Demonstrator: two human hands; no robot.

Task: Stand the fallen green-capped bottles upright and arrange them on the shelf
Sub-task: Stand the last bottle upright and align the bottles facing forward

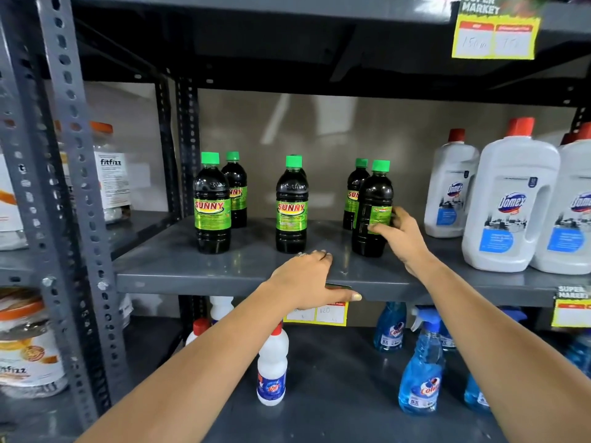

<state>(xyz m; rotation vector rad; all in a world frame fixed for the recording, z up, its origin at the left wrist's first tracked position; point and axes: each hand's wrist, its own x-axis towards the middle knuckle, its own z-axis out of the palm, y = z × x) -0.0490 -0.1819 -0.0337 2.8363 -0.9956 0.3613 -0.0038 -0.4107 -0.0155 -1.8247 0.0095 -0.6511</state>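
Several dark green-capped Sunny bottles stand upright on the grey shelf (243, 266) in three front-and-back pairs. The left front bottle (212, 203) hides part of one behind it (236, 187). The middle front bottle (291, 206) almost fully covers another behind it. On the right, my right hand (399, 238) grips the front bottle (372, 209) by its label, with its label turned sideways; a further bottle (355, 193) stands behind. My left hand (313, 279) rests flat on the shelf's front edge, thumb under the lip, holding nothing.
Large white Domex jugs (508, 199) with red caps crowd the shelf's right end. Below are white bottles (271, 369) and blue spray bottles (420, 369). Fitfizz jars (108, 174) fill the left bay beyond the perforated post (73, 187). Price tags (494, 33) hang from shelf edges.
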